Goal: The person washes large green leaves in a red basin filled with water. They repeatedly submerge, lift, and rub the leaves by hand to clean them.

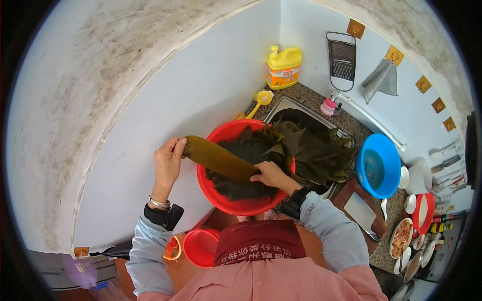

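Note:
A long, broad green-brown leaf (222,158) is stretched between my two hands above a red plastic basin (211,195). My left hand (168,161) pinches its upper-left end, outside the basin's rim. The other end is gripped by my right hand (269,174), over the basin's right part. Dark wet leaves (244,184) fill much of the basin beneath. Beside it, a large heap of similar leaves (324,156) lies over the metal sink (286,103), hiding much of it.
Right of the sink stand a blue basin (382,139) with liquid and a brown board bearing a cleaver (359,210). Plates of food (401,237) line the counter beyond. A yellow detergent jug (284,67) and yellow brush (263,98) are at the corner. A red bucket (199,248) stands on the floor.

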Demonstrator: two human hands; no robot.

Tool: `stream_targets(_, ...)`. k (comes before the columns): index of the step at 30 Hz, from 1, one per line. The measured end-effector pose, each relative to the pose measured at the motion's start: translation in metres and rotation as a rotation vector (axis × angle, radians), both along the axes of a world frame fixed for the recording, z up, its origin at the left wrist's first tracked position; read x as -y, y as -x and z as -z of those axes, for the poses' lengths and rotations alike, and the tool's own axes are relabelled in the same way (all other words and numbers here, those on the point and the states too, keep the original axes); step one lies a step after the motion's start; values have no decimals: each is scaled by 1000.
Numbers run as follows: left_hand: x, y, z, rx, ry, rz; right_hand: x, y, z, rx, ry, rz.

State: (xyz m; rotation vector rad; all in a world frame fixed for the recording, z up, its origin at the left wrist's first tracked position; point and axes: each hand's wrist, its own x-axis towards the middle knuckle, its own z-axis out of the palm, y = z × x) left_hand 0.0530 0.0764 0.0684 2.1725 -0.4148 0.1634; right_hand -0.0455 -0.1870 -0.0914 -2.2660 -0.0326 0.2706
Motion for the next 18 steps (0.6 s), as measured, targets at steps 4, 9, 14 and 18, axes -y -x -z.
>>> stream_targets(4, -7, -10, 16, -31, 48, -114, 15, 16, -15, 8, 228, -68)
stream_targets(9, -2, -16, 90, -177, -123, 34, 22, 32, -49, 140, 120, 71)
stream_targets(14, 32, -6, 141, -185, -549, 300, 18, 31, -21, 234, 452, -106)
stream_targets(18, 49, -9, 154, -210, -933, 341, 3, 26, -3, 173, 712, -311)
